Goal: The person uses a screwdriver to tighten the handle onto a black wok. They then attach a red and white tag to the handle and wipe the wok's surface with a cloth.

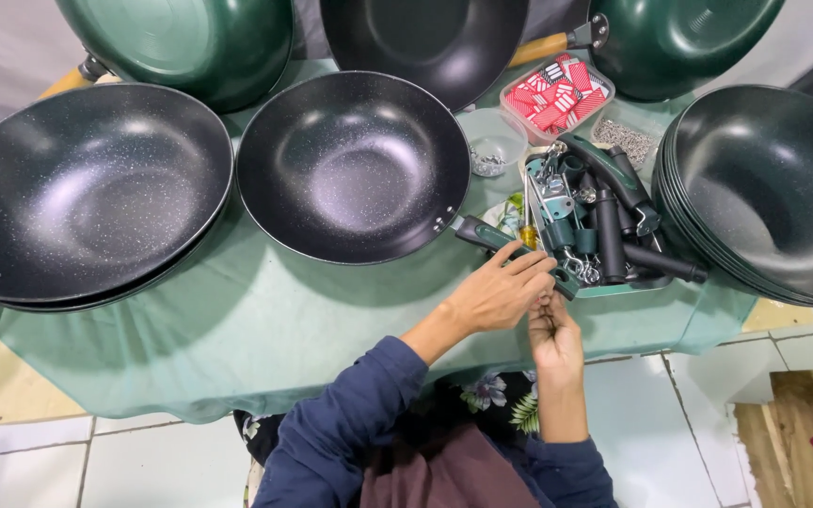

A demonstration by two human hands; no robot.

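up close, both hands meet at the near edge of the desk (237, 329), which is draped in a pale green cloth. the left hand (499, 293) lies with fingers stretched over the dark green handle (482, 233) that juts from the middle wok (355, 165), resting on it rather than clamped round it. the right hand (553, 331) sits just below, its grip pinched on something tiny between the fingertips, probably a screw or nut, though it is too small to tell. just beyond the hands a tray (613, 287) holds loose handles, brackets and a yellow-handled screwdriver (526, 230). a small clear bowl (491, 141) of metal bits and a box of red packets (557, 94) stand behind it. a bigger wok (87, 188) lies to the left, a stack of woks (764, 188) to the right, and more pans along the far edge. the wok looks heavy, stiff and slick on its coated inside, so it is best taken by the handle or the rim; the tiny piece is light, hard and easy to drop, wanting a fingertip pinch.
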